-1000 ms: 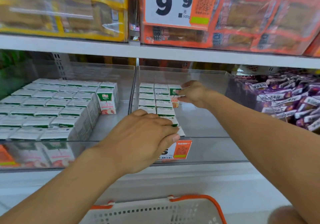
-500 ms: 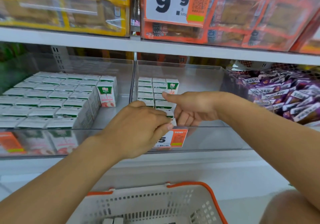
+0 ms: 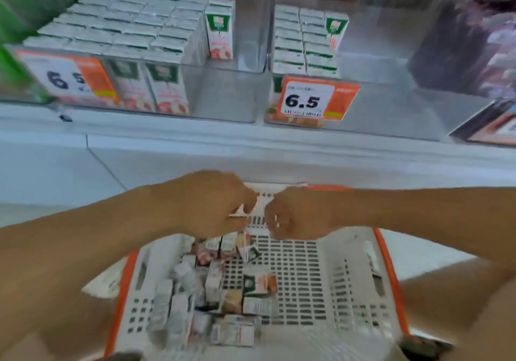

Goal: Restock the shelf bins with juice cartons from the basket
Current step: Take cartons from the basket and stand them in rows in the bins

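Both my hands hover over the far end of the white basket with the orange rim point(image 3: 388, 263). My left hand point(image 3: 215, 204) and my right hand point(image 3: 293, 215) are nearly touching, fingers curled downward. Motion blur hides whether either hand holds anything. Several juice cartons point(image 3: 212, 299) lie jumbled in the basket's left half, and one tilted carton point(image 3: 250, 249) sits just below my fingers. On the shelf above, the left clear bin point(image 3: 231, 95) is nearly full of cartons. The middle bin point(image 3: 391, 101) holds cartons point(image 3: 304, 39) only along its left side.
A 6.5 price tag point(image 3: 315, 99) hangs on the middle bin's front, another on the left bin point(image 3: 69, 77). Purple snack packets point(image 3: 497, 39) fill the bin at right. The white shelf ledge point(image 3: 251, 143) juts out between bins and basket. My knee point(image 3: 458, 299) is beside the basket.
Both hands have dropped from the middle bin to the basket. My view has tilted down, so the basket and its cartons now fill the lower frame.
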